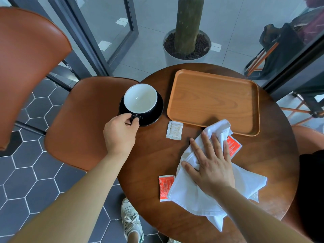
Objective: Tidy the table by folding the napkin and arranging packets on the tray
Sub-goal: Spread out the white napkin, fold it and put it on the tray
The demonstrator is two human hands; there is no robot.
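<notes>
Napkin (191, 193): white and crumpled, on the near side of the round table (273, 163). Its far corner lies over the near edge of the tray.
Tray (213, 100): wooden, flat on the far side of the table.
Right hand (210, 163): flat on top of the napkin, fingers straight and spread, pressing down. It has hold of nothing.
Left hand (120, 132): fingers and thumb curled tight round the small handle of the cup.
Cup (140, 99): black outside, white inside, sitting on a black saucer (158, 109) to the left of the tray.
White packet (174, 130): on the table between the saucer and the napkin, just beside the tray's near edge.
Left red packet (165, 187): on the table, one side tucked under the napkin's edge.
Right red packet (234, 146): pokes out from under the napkin, next to the fingers, near the tray's corner.
Pale packet (255, 196): only a bit peeks out under the napkin's right corner.
Chair (84, 120): brown, just left of the table.
Shoe (131, 220): white, on the tiled floor by the table.
</notes>
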